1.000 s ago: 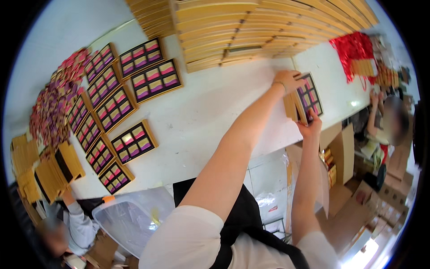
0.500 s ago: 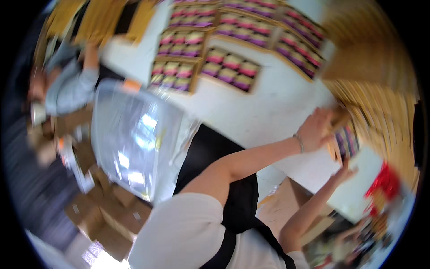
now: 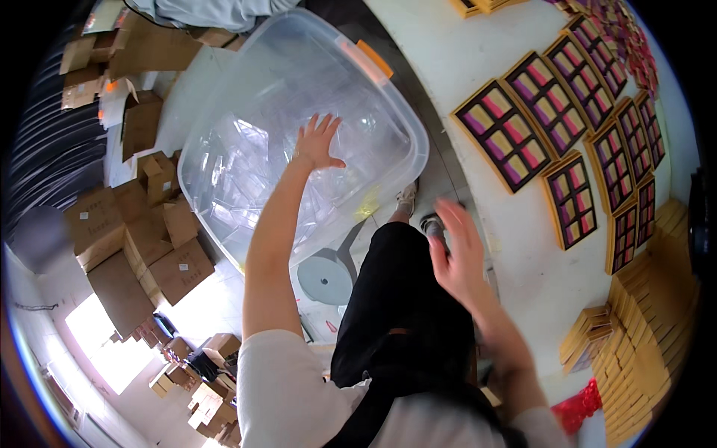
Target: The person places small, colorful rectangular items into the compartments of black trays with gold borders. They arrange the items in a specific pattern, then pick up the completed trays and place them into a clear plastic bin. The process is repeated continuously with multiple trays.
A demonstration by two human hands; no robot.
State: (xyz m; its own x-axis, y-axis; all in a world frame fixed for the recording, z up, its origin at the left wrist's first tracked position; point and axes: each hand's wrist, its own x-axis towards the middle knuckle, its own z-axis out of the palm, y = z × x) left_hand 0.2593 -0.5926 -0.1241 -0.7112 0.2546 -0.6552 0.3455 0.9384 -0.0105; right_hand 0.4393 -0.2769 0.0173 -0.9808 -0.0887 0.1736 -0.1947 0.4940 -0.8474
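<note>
My left hand reaches out over a large clear plastic tub, its fingers spread and nothing in them. Inside the tub lies a loose heap of transparent plastic pieces; whether the fingertips touch any of them I cannot tell. My right hand is raised above my right leg, between the tub and the white table. Its fingers are stretched out, the thumb stands apart, and the palm holds nothing.
Several shallow boxes with pink, purple and cream blocks in dark dividers cover the table. Stacked tan cardboard pieces and a red bundle lie at the near right. Brown cartons pile up on the left.
My view has swung left toward the tub. Both hands have left the small box at the stacked cardboard; the left has moved over the tub, the right above my leg.
</note>
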